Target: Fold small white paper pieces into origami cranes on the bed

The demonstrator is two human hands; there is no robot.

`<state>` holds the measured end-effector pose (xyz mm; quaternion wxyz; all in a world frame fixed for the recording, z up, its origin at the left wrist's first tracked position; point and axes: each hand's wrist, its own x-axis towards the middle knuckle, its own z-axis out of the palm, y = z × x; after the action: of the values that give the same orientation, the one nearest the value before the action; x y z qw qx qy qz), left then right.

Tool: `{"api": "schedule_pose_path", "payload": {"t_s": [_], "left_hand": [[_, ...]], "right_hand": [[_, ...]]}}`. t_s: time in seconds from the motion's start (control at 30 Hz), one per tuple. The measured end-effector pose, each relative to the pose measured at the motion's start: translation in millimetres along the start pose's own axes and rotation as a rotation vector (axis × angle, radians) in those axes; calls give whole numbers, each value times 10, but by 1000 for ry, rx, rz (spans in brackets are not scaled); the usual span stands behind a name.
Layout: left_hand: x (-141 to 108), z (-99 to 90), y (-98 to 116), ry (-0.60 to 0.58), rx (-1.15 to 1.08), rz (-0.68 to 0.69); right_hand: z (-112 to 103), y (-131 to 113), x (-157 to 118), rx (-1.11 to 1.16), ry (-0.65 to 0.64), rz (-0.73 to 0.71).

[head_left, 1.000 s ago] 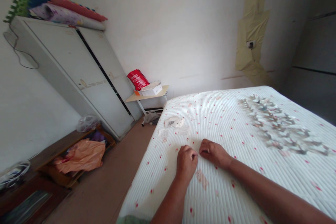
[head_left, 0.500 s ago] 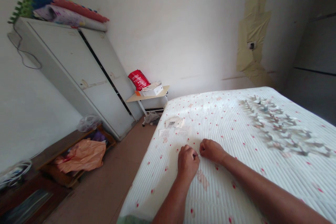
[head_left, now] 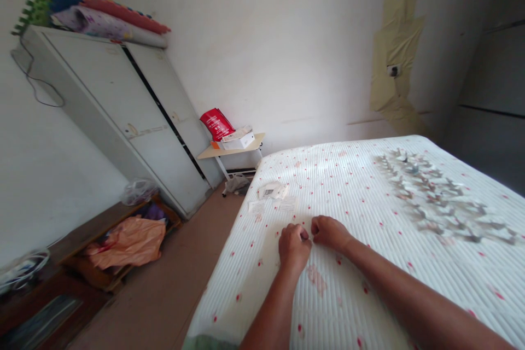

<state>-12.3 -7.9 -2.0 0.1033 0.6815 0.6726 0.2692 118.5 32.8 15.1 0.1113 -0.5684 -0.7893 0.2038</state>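
Atop the white quilted mattress (head_left: pixel 246 284), the left hand (head_left: pixel 293 248) and right hand (head_left: pixel 330 233) sit curled, just apart; any pinched item cannot be confirmed. Paper slips (head_left: pixel 256 207) lie nearby.

No text can be read anywhere. The red bag (head_left: pixel 216 124) at about 12 o'clock has white markings, the paper slips (head_left: pixel 256 207) on the mattress (head_left: pixel 348 284) have faint print, and the strip on the cabinet door (head_left: pixel 144 131) at 10 o'clock has marks, all too small to make out.
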Motion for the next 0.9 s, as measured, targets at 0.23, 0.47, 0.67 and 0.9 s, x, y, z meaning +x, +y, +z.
{"api": "schedule_pose_path", "payload": {"t_s": [0.23,0.47,0.67,0.9], "left_hand": [[42,-29,29,-65,39,-85],[13,-33,35,-57,58,-67],[19,-35,47,-38,49,-68],[-26,-16,22,-23,31,-13]], "right_hand": [[7,58,61,91,-41,13],[-8,111,80,158,-72,11],[24,28,30,84,7,50],[19,127,52,131,-18,-25]]}}
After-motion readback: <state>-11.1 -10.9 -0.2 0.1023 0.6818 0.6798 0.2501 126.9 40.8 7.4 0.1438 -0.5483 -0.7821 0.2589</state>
